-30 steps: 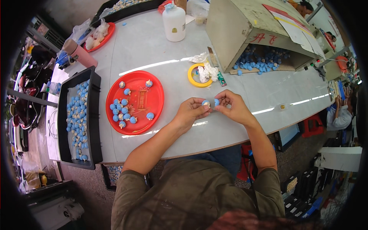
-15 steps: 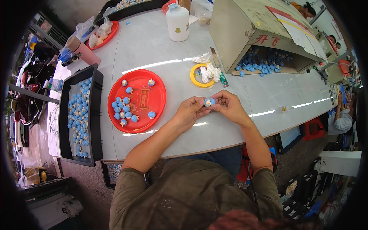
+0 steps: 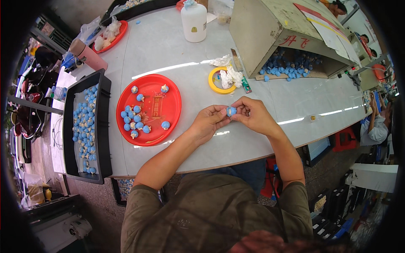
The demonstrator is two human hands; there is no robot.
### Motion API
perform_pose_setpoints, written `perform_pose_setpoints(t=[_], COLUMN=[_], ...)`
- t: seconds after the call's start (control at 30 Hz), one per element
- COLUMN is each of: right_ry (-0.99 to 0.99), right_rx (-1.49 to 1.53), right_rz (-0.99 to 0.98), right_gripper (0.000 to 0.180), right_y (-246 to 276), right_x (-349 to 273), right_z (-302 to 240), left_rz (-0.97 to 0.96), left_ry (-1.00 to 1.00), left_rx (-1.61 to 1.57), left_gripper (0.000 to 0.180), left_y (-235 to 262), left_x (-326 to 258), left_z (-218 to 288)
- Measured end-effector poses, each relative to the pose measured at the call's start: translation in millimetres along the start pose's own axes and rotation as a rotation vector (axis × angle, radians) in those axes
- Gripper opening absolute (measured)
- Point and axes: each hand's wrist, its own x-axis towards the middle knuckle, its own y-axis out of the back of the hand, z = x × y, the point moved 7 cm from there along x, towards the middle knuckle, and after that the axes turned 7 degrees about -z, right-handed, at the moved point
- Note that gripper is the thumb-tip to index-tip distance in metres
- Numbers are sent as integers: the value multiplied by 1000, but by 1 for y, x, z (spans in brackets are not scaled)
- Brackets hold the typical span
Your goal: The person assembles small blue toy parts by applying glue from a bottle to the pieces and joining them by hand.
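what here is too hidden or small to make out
Head view only:
- Small round blue piece: mostly covered by the fingers of the left hand and right hand; its shape is unclear.
- Open-sided beige box: its roof hides the rear of the blue pile inside.
- Long black tray: its pieces are too small to tell apart.

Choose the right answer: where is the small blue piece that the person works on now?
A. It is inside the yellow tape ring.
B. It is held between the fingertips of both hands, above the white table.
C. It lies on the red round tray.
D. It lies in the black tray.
B: the small blue piece sits pinched between the left hand and the right hand, over the white table, apart from the red round tray.
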Motion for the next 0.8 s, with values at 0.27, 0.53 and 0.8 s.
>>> perform_pose_setpoints(t=[0.27,0.53,0.8], right_ry=[38,27,68], right_rx=[-21,-70,-249], right_rz=[6,0,64], right_gripper=[19,16,19], right_y=[0,1,5], right_x=[1,0,-1], right_z=[-2,-4,-15], left_rz=[-24,1,-9], left_ry=[-3,-17,-51], left_rx=[13,67,70], left_gripper=[22,21,20], left_y=[0,-7,-4], left_x=[0,-2,-2], left_z=[-1,1,0])
